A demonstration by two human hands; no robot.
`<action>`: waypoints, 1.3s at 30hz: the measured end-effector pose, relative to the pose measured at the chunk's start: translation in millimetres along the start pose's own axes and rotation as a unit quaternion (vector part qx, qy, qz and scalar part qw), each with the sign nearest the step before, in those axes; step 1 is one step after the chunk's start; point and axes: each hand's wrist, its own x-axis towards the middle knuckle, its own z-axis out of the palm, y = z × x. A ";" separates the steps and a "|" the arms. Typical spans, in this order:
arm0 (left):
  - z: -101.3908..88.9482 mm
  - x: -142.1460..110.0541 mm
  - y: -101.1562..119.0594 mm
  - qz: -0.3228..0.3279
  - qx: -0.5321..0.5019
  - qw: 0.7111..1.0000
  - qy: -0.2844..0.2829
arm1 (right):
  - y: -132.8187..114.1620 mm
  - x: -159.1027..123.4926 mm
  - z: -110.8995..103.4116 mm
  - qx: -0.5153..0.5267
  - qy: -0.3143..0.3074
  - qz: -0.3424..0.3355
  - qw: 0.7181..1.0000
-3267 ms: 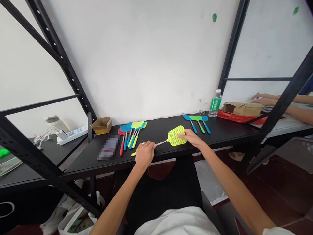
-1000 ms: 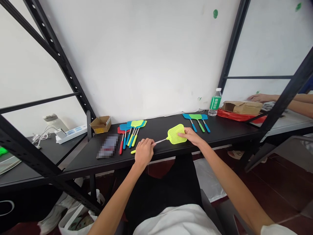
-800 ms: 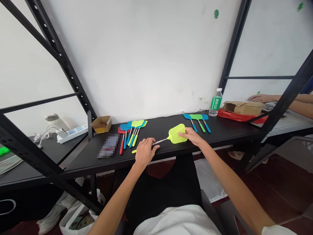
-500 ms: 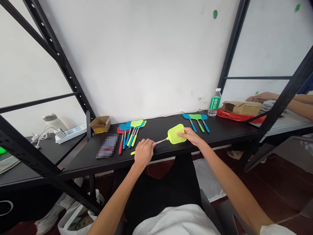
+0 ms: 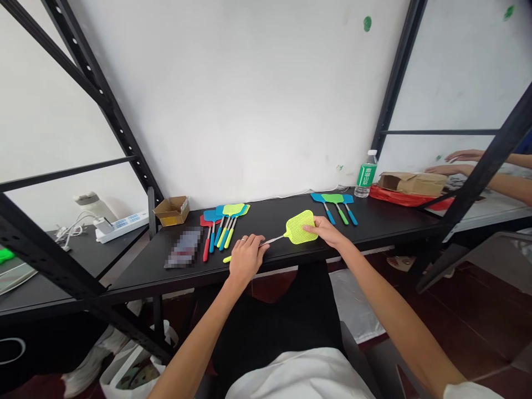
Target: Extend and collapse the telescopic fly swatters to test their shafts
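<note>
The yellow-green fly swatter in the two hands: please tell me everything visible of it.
The yellow-green, plastic-looking fly swatter has a rounded, squarish head full of small holes, a thin metallic-looking shaft and a yellow-green grip. It slants across the front of the black table, head to the right. The bare right hand pinches the head's outer edge; the bare left hand covers the middle, leaving the grip's end visible. Table contact is unclear.

White wall [image 5: 249, 111], green marks [image 5: 367, 23], black metal uprights [image 5: 397, 77], black tabletop [image 5: 270, 215], dark-red tiled floor [image 5: 461, 310]
</note>
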 end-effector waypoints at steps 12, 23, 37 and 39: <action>1.1 -0.9 -0.5 -0.005 0.006 1.000 -0.005 | -3.2 -1.8 1.2 -0.006 -0.002 0.007 1.000; 2.6 -0.9 -0.5 -0.008 0.020 1.000 0.000 | -0.3 -1.0 -0.6 -0.008 -0.019 0.005 1.000; 2.5 -2.8 -1.1 0.003 0.024 1.000 -0.011 | 3.0 1.0 -1.1 -0.002 -0.011 0.005 1.000; 1.5 -2.8 -0.3 -0.001 0.018 1.000 -0.006 | 2.4 0.9 -0.8 -0.002 -0.010 0.002 1.000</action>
